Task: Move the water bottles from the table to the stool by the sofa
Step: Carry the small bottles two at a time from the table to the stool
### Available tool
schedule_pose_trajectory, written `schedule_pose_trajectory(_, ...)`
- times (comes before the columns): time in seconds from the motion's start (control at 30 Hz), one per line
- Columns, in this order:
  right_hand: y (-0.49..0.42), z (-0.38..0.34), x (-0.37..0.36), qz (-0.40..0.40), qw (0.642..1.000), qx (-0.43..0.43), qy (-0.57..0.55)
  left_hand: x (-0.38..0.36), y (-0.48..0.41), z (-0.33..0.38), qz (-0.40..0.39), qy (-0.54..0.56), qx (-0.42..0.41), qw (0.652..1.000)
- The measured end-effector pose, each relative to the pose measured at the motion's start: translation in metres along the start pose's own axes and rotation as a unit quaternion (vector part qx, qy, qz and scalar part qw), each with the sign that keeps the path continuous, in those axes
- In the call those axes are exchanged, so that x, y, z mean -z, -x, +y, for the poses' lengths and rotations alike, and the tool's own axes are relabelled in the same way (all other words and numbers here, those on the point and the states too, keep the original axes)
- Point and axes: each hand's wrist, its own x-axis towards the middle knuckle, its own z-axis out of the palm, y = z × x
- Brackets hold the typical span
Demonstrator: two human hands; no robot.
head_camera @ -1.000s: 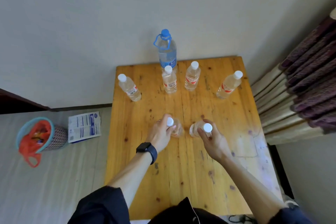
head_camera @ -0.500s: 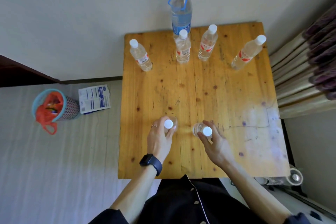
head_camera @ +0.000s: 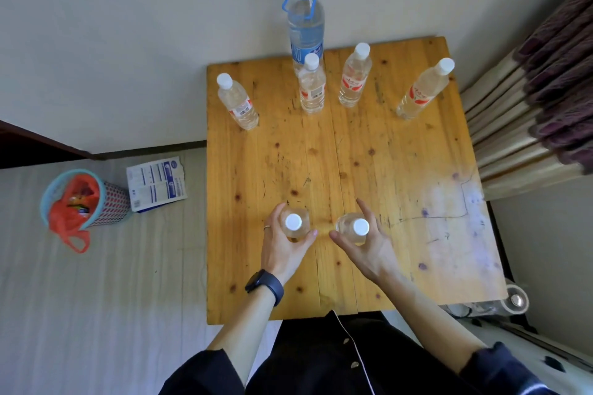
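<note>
From the head view, the left hand [head_camera: 282,247] is wrapping round the left bottle [head_camera: 293,223], fingers curling along its far side and thumb closing in on the near side. The right hand [head_camera: 369,250] is doing the same to the right bottle [head_camera: 349,229], though its index finger is sticking out straight past the bottle. So both hands are grasping, one bottle each. The two bottles are sitting side by side over the near middle of the desk [head_camera: 417,202], just apart from each other. Both are standing upright, long axes pointing straight up at the camera, so only the white caps and shoulders are showing. Whether their bases are touching the wood, I cannot tell from up here. Each bottle is lying directly inside its own hand, so neither hand is needing to reach. By my read the coming move is a straight lift and then a carry away from the desk. The stool and sofa are not showing anywhere in this view, so the direction of that carry is anyone's guess. Four small bottles [head_camera: 311,90] are waiting well apart along the far edge, with the big bottle [head_camera: 305,22] standing behind them against the wall.
</note>
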Motion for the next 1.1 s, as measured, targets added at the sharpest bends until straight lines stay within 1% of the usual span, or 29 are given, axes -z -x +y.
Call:
schedule_pose_trajectory(0.13, -0.006, -0.003, -0.012, 0.026, 0.999, -0.034, -0.009, -0.006, -0.017, -0.002, -0.018, -0.015, -0.007, 1.0)
schedule_pose_trajectory(0.33, -0.008, -0.003, -0.015, 0.056, 0.997, -0.059, -0.015, 0.003, -0.023, -0.002, -0.016, -0.089, -0.055, 0.994)
schedule_pose_trajectory(0.4, -0.012, -0.003, -0.011, 0.062, 0.996, -0.065, -0.004, 0.008, -0.029, -0.001, -0.037, -0.115, -0.073, 0.99)
schedule_pose_trajectory(0.53, -0.016, -0.008, 0.002, 0.059, 0.995, -0.082, 0.021, 0.023, -0.039, 0.008, -0.078, -0.119, -0.069, 0.987)
schedule_pose_trajectory(0.6, -0.009, -0.006, 0.007, 0.078, 0.993, -0.081, 0.021, 0.027, -0.041, 0.005, -0.092, -0.14, -0.074, 0.983)
schedule_pose_trajectory(0.67, 0.005, -0.002, 0.01, 0.114, 0.99, -0.084, 0.005, 0.029, -0.037, 0.006, -0.104, -0.169, -0.088, 0.976)
schedule_pose_trajectory(0.8, 0.048, 0.009, 0.019, 0.173, 0.977, -0.116, -0.053, 0.022, -0.021, 0.019, -0.139, -0.232, -0.142, 0.952)
schedule_pose_trajectory(0.87, 0.074, 0.017, 0.025, 0.204, 0.965, -0.131, -0.1, 0.014, -0.011, 0.028, -0.162, -0.257, -0.174, 0.937)
schedule_pose_trajectory(0.93, 0.103, 0.028, 0.031, 0.23, 0.953, -0.152, -0.123, 0.001, 0.0, 0.038, -0.191, -0.277, -0.202, 0.92)
schedule_pose_trajectory(1.0, 0.134, 0.042, 0.034, 0.259, 0.941, -0.178, -0.123, -0.017, 0.016, 0.048, -0.226, -0.293, -0.242, 0.897)
schedule_pose_trajectory(1.1, 0.185, 0.071, 0.037, 0.328, 0.91, -0.209, -0.142, -0.05, 0.05, 0.056, -0.286, -0.307, -0.304, 0.855)
